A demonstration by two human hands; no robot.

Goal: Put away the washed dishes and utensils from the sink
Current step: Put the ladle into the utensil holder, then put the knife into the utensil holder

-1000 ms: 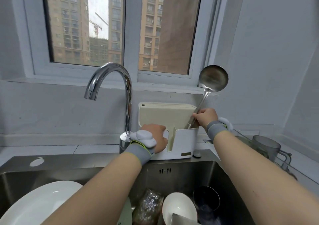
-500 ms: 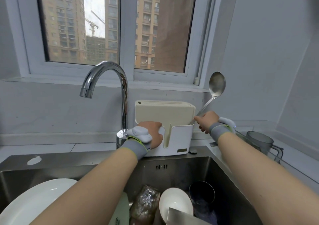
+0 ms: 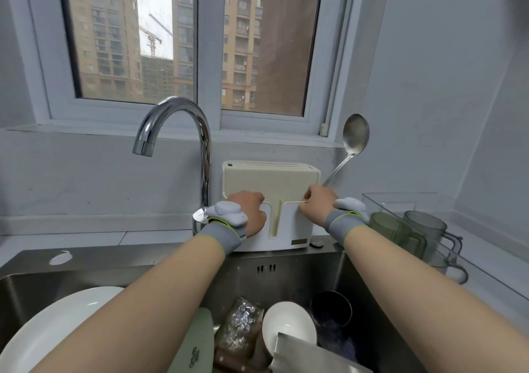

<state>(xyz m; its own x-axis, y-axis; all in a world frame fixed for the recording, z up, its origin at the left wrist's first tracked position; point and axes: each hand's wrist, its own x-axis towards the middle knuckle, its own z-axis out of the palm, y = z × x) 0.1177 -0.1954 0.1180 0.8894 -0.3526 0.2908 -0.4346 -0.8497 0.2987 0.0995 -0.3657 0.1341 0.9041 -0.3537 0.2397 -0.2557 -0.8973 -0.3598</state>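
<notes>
The sink [image 3: 286, 261] held plates and bowls yet unstowed. I clamped my left hand [image 3: 252, 213] and right hand [image 3: 316, 203] on the rack [image 3: 286, 229], steadying it; the ladle [image 3: 353, 140] stood in it, leaning right.

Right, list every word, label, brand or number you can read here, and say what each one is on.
"onvoo", or close to it: grey lettering running along the pale green board in the sink; the letters are distorted, so the spelling is uncertain, and smaller marks beside it are unreadable.
Small gold label on the lower front of the white utensil holder: too small to read.
Round tag at the tap base: engraved, blurred, unreadable.
Nothing else legible.
</notes>
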